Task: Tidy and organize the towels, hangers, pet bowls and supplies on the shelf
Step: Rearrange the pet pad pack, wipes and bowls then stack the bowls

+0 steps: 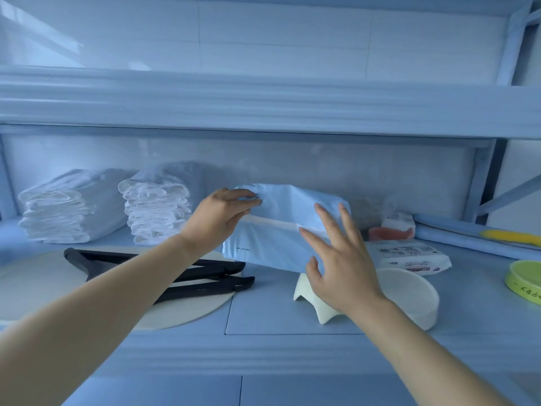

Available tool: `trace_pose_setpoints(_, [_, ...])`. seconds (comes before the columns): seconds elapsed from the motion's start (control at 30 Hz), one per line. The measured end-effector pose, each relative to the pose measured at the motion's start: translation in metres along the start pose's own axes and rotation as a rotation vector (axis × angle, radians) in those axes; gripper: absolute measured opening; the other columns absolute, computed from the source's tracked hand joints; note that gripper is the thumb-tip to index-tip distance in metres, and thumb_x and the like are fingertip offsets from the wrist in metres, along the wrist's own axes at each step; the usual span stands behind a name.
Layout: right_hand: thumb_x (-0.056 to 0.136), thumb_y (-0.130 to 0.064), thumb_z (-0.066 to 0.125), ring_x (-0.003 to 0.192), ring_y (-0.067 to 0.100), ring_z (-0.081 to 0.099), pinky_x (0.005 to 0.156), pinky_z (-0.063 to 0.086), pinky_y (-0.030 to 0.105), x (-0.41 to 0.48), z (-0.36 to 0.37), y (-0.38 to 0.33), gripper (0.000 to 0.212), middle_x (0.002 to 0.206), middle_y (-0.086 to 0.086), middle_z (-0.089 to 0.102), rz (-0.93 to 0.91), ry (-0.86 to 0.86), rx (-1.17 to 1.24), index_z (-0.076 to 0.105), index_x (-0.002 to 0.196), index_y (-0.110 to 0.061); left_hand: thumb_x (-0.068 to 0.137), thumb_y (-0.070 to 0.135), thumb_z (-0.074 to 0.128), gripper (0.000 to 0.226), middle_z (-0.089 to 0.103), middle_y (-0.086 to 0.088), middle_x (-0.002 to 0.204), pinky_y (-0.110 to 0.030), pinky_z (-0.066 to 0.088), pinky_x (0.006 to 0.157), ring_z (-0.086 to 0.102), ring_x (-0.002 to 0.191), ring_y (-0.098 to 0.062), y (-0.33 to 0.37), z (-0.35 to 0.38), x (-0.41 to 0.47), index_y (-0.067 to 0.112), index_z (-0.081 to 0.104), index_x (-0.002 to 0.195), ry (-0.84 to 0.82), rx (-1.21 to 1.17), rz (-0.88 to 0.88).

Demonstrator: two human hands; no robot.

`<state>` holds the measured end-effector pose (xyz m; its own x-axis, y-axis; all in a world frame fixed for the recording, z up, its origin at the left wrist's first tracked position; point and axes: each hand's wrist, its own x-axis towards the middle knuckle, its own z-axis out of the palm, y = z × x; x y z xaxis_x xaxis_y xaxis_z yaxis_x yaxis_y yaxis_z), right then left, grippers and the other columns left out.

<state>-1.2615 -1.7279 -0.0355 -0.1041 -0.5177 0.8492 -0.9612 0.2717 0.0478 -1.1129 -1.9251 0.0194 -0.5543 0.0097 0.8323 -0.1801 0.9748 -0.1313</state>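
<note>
The pale blue plastic-wrapped pack (281,218) is at mid-shelf (278,315), its long axis running 9 to 3 o'clock and its broad face toward the camera. The left hand (222,218) pinches its 10 o'clock corner. The right hand (339,259) lies with fingers spread wide and straight on its 4 o'clock end. Folded white towels (155,212) stand at its 9 o'clock, black hangers (205,276) lie at 7, and a white pet bowl (409,297) sits at 5.

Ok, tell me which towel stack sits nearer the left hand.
The right stack, just beside the left hand gripping the blue pack; the other stack lies further left.
</note>
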Motion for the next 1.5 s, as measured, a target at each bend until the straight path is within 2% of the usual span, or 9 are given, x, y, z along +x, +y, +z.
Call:
trace_pose_setpoints(0.17, [0.054,-0.045,0.083,0.135,0.045,0.019,0.101,0.032,0.061,0.001,0.009,0.003,0.084,0.146,0.011,0.037,-0.068,-0.191,-0.250,0.053,0.128,-0.019,0.085,0.006,0.053,0.030,0.070,-0.004,0.107,-0.024,0.041,0.068,0.060,0.072,-0.028,0.012,-0.002,0.009,0.017,0.073,0.104,-0.026,0.019,-0.014])
trace_pose_setpoints(0.33, [0.031,-0.036,0.093,0.135,0.041,0.022,0.099,0.037,0.058,0.016,0.019,0.011,0.116,0.147,0.007,0.033,-0.045,-0.223,-0.292,0.043,0.136,-0.022,0.086,0.010,0.050,0.030,0.070,-0.002,0.108,-0.029,0.048,0.073,0.061,0.080,-0.030,0.008,0.002,0.022,0.017,0.072,0.106,-0.032,0.017,-0.073])
trace_pose_setpoints(0.43, [0.037,-0.006,0.087,0.134,0.038,0.026,0.097,0.040,0.056,0.027,0.027,0.019,0.108,0.147,0.004,0.036,-0.053,-0.152,-0.265,0.045,0.135,-0.026,0.088,0.014,0.048,0.031,0.067,-0.003,0.111,-0.039,0.053,0.078,0.062,0.091,-0.030,0.001,0.004,0.028,0.020,0.071,0.107,-0.038,0.001,-0.109])
trace_pose_setpoints(0.6, [0.048,-0.013,0.089,0.136,0.038,0.032,0.099,0.036,0.056,0.048,0.031,0.033,0.101,0.148,0.001,0.035,-0.068,-0.171,-0.193,0.042,0.136,-0.031,0.090,0.020,0.054,0.029,0.051,-0.011,0.132,-0.042,0.054,0.075,0.057,0.099,-0.036,-0.002,0.010,0.025,0.022,0.065,0.117,0.029,0.170,-0.101])
trace_pose_setpoints(0.7, [0.068,-0.015,0.080,0.144,0.030,0.007,0.099,0.031,0.064,0.051,0.031,0.036,0.089,0.155,-0.007,0.017,-0.018,-0.220,-0.074,0.032,0.140,-0.038,0.089,0.046,0.041,0.047,0.037,-0.010,0.145,-0.042,0.054,0.074,0.043,0.124,-0.039,0.001,0.018,0.004,0.026,0.053,0.130,-0.015,0.231,-0.027])
trace_pose_setpoints(0.8, [0.078,-0.009,0.071,0.143,0.022,-0.010,0.090,0.045,0.059,0.048,0.032,0.039,0.084,0.156,-0.013,0.006,-0.001,-0.236,0.040,0.026,0.140,-0.043,0.077,0.064,0.052,0.070,0.019,0.001,0.153,-0.036,0.056,0.058,0.031,0.133,-0.031,0.003,0.025,-0.016,0.036,0.037,0.140,-0.115,0.179,-0.041])
trace_pose_setpoints(0.97, [0.071,-0.010,0.077,0.143,0.023,0.001,0.083,0.050,0.056,0.050,0.033,0.041,0.082,0.154,-0.010,0.019,-0.011,-0.181,0.099,0.037,0.136,-0.040,0.066,0.029,0.083,0.083,0.021,0.001,0.151,-0.038,0.057,0.050,0.042,0.117,-0.031,0.000,0.032,-0.016,0.039,0.041,0.136,-0.169,0.244,-0.013])
trace_pose_setpoints(1.3, [0.062,-0.009,0.084,0.133,0.024,0.027,0.074,0.056,0.043,0.046,0.015,0.045,0.065,0.142,0.002,0.045,-0.091,0.057,0.146,0.061,0.119,-0.030,0.072,0.026,0.079,0.071,0.035,-0.006,0.143,-0.033,0.052,0.041,0.056,0.104,-0.034,0.011,0.004,-0.008,0.035,0.044,0.134,-0.104,0.323,0.132])
trace_pose_setpoints(1.5, [0.064,-0.018,0.084,0.122,0.024,0.041,0.078,0.053,0.037,0.052,-0.004,0.043,0.045,0.131,0.007,0.053,-0.066,0.281,0.210,0.069,0.106,-0.020,0.081,0.024,0.067,0.055,0.040,-0.005,0.141,-0.035,0.052,0.039,0.057,0.108,-0.037,0.019,-0.020,0.000,0.032,0.046,0.131,-0.016,0.353,0.130])
